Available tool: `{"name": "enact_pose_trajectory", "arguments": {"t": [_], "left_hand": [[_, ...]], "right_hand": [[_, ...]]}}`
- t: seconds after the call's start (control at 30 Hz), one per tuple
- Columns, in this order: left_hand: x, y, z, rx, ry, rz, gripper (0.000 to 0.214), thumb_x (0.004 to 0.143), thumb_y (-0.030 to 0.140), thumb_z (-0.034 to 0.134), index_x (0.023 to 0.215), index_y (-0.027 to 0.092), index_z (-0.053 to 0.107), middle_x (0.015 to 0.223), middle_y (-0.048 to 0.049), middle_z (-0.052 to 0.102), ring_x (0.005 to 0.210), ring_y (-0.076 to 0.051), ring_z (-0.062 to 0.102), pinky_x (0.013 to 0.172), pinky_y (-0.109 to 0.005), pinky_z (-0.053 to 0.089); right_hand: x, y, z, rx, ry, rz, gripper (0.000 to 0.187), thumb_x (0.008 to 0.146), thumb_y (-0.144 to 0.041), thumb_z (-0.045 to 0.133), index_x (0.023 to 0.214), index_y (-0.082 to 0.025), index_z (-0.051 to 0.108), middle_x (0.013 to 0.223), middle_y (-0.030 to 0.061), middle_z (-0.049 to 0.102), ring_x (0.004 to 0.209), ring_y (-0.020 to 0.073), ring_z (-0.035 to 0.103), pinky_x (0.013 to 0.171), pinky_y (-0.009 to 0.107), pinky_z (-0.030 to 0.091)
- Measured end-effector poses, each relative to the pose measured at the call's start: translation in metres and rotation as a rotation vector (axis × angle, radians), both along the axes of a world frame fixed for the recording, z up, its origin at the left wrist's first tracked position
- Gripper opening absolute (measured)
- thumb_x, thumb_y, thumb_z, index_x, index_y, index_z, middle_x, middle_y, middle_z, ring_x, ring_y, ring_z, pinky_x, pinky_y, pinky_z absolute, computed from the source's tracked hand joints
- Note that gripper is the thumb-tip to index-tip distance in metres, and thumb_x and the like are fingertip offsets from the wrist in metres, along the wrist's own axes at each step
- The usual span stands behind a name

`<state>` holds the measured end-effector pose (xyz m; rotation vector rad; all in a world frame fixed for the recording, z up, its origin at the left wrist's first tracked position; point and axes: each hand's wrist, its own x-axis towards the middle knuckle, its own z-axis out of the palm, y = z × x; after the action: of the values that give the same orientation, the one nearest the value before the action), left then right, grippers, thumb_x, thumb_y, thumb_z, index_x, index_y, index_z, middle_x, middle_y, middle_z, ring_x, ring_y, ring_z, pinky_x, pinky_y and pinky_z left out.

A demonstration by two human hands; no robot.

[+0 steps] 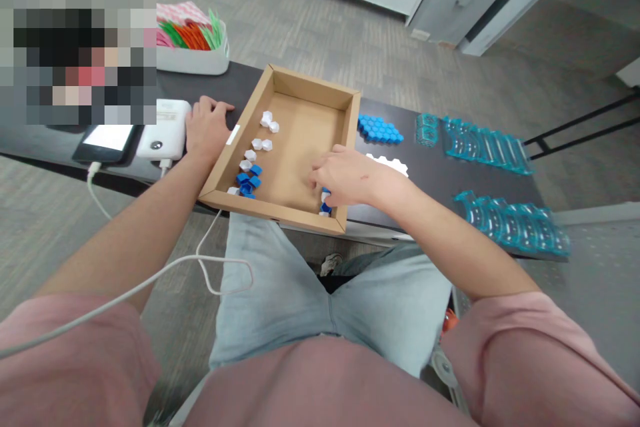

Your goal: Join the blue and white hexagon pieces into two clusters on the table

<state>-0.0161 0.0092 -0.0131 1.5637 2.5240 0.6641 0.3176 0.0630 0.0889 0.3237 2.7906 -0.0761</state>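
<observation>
My right hand [345, 175] reaches into a shallow cardboard box [300, 107]. Its fingers are curled downward beside small blue and white hexagonal pieces [325, 201] in the near right corner. What lies under the fingertips is hidden. My left hand [207, 123] rests on the dark table just outside the box's left wall, fingers bent and apart, holding nothing. Along the left inside wall lie white hexagonal pieces [269, 121], in small groups. Closer to me is a cluster of blue hexagonal pieces [249, 180].
Right of the box are a block of blue hexagons [380, 129], white hexagons [393, 165] and clear teal plastic pieces [490, 145]. A white device [163, 130], a phone [107, 140] and a basket [200, 61] of coloured strips stand left. A white cable [150, 283] crosses my left arm.
</observation>
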Motion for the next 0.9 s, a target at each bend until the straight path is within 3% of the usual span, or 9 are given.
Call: {"name": "enact_pose_trajectory", "arguments": {"t": [0.13, 0.27, 0.4, 0.5, 0.73, 0.83, 0.9], "left_hand": [[0.004, -0.003, 0.004, 0.002, -0.008, -0.011, 0.062, 0.121, 0.046, 0.055, 0.164, 0.007, 0.074, 0.169, -0.0322, 0.06, 0.152, -0.041, 0.055, 0.124, -0.057, 0.036], [0.008, -0.004, 0.01, -0.033, -0.004, -0.01, 0.062, 0.121, 0.045, 0.053, 0.165, 0.006, 0.073, 0.169, -0.032, 0.06, 0.155, -0.041, 0.055, 0.124, -0.055, 0.036], [0.008, -0.006, 0.012, -0.046, 0.005, -0.031, 0.06, 0.119, 0.04, 0.056, 0.166, 0.006, 0.071, 0.169, -0.0309, 0.06, 0.156, -0.04, 0.055, 0.123, -0.052, 0.036], [0.008, -0.007, 0.014, -0.056, 0.015, -0.038, 0.062, 0.118, 0.042, 0.059, 0.168, 0.006, 0.07, 0.171, -0.0302, 0.06, 0.157, -0.04, 0.055, 0.122, -0.05, 0.035], [0.012, -0.008, 0.018, -0.087, 0.018, -0.018, 0.066, 0.119, 0.045, 0.056, 0.17, 0.006, 0.069, 0.173, -0.0327, 0.058, 0.157, -0.042, 0.055, 0.123, -0.052, 0.035], [0.009, -0.006, 0.014, -0.093, 0.033, -0.006, 0.064, 0.121, 0.042, 0.049, 0.171, 0.007, 0.069, 0.171, -0.0334, 0.059, 0.155, -0.043, 0.056, 0.122, -0.054, 0.037], [0.006, -0.005, 0.01, -0.084, 0.051, -0.006, 0.064, 0.122, 0.043, 0.049, 0.17, 0.008, 0.07, 0.168, -0.0332, 0.06, 0.153, -0.043, 0.056, 0.122, -0.054, 0.038]], "right_hand": [[-0.021, -0.009, 0.005, 0.189, -0.23, -0.016, 0.029, 0.103, -0.017, 0.085, 0.132, -0.019, 0.09, 0.131, 0.0131, 0.091, 0.124, 0.0315, 0.083, 0.101, 0.042, 0.046], [-0.024, -0.007, 0.0, 0.258, -0.209, -0.05, 0.034, 0.109, -0.02, 0.079, 0.142, -0.018, 0.086, 0.135, 0.0145, 0.091, 0.123, 0.0316, 0.082, 0.103, 0.043, 0.046], [-0.015, 0.004, -0.01, 0.335, -0.114, -0.071, 0.033, 0.108, -0.036, 0.082, 0.134, -0.017, 0.089, 0.131, 0.019, 0.09, 0.127, 0.039, 0.077, 0.109, 0.05, 0.045], [-0.013, 0.01, -0.018, 0.35, -0.098, -0.106, 0.026, 0.105, -0.033, 0.083, 0.126, -0.019, 0.09, 0.126, 0.0183, 0.091, 0.128, 0.0419, 0.076, 0.109, 0.053, 0.046], [-0.03, 0.011, -0.015, 0.275, -0.158, -0.184, 0.021, 0.104, -0.014, 0.079, 0.121, -0.017, 0.091, 0.12, 0.019, 0.093, 0.119, 0.0372, 0.084, 0.107, 0.049, 0.048], [-0.023, 0.022, -0.004, 0.124, -0.053, -0.156, 0.019, 0.107, -0.016, 0.076, 0.121, -0.017, 0.089, 0.123, 0.0173, 0.092, 0.115, 0.0333, 0.084, 0.104, 0.044, 0.05], [-0.007, 0.041, 0.005, -0.03, 0.128, -0.139, 0.019, 0.109, -0.02, 0.075, 0.123, -0.019, 0.088, 0.124, 0.0136, 0.091, 0.112, 0.0297, 0.082, 0.1, 0.041, 0.052]]}}
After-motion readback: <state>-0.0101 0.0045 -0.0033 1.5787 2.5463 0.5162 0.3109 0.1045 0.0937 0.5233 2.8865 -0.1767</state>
